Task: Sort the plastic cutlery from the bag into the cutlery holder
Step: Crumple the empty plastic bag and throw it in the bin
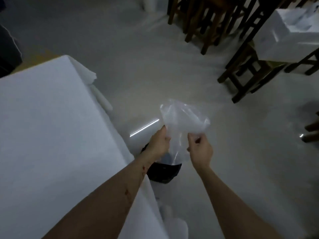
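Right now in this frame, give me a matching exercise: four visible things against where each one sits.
Things:
1. clear plastic bag
2. white tablecloth
3. wooden chairs
4. black bin

Places:
A. far right, on the floor
B. left side, draped over the table
C. on the floor below the hands
D. pinched between left hand and right hand

Pairs: 1-D, 2-B, 3-A, 4-C

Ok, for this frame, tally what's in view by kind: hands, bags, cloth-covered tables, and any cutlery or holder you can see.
Hands: 2, left hand and right hand, both gripping the bag
Clear plastic bag: 1
White-clothed tables: 2, near table and far table
Cutlery: 0 visible
Cutlery holder: 0 visible
Total: 5
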Demonstrator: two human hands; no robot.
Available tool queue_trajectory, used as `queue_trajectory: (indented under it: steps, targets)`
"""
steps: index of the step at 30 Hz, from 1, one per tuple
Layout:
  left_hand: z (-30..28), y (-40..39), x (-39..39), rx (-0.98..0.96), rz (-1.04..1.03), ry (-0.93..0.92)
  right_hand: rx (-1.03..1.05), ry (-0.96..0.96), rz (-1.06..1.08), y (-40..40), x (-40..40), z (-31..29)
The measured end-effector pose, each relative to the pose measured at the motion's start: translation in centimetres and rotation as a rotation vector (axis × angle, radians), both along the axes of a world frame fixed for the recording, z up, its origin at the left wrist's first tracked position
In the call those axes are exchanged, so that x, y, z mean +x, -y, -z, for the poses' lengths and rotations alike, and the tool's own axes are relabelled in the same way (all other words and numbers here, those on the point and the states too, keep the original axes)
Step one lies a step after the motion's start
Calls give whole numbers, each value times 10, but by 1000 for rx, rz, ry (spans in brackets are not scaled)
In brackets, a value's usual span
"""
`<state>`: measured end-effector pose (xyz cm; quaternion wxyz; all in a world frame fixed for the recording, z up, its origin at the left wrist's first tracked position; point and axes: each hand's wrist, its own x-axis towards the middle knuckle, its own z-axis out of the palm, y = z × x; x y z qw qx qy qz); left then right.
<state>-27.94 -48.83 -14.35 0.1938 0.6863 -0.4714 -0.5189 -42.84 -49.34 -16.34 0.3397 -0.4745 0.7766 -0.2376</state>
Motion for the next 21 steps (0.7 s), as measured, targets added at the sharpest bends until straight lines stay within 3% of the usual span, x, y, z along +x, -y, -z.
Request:
queue_trajectory:
  steps: [5, 9, 17, 19, 21]
  targets:
    - [176, 11, -12, 363, -424, -182, 184, 144, -16, -11, -18, 155]
    - [258, 7, -26, 513, -677, -268, 269, 137, 31, -22, -22, 254]
    - [381, -31, -32, 584, -798, -293, 277, 74, 84, -51, -17, 368]
    - [382, -35, -31, 657, -694, -132, 352, 145, 53, -56, -17, 378]
    - [373, -36, -29, 679, -454, 140, 394, 250, -2, -57, -16, 373]
